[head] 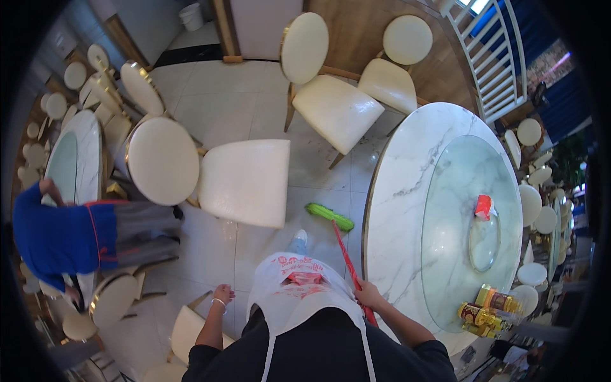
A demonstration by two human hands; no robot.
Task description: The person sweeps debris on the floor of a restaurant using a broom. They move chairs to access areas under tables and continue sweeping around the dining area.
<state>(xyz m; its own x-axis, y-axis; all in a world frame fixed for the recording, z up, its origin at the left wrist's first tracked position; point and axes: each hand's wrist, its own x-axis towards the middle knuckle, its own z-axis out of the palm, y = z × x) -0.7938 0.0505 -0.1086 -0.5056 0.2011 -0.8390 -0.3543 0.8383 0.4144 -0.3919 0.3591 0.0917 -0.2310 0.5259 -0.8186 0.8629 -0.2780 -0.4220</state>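
My right hand (pixel 367 293) is shut around the red handle (pixel 344 253) of a broom or floor mop. Its long green head (pixel 330 217) lies on the tiled floor ahead of my foot, between a cream chair (pixel 246 184) and a round marble-patterned table (pixel 398 191). My left hand (pixel 223 293) hangs at my left side, fingers loosely bent, with nothing visible in it and a pale bracelet at the wrist. A white apron (pixel 305 286) with red print covers my front. One light shoe (pixel 300 235) shows below it.
Two more cream chairs (pixel 339 112) stand ahead against wood panelling. On the table's glass turntable (pixel 448 191) are a red-and-white packet (pixel 483 207) and several yellow bottles (pixel 482 313). At left a person in blue (pixel 67 234) bends by another table (pixel 90 157). A white bucket (pixel 191 17) stands beyond the doorway.
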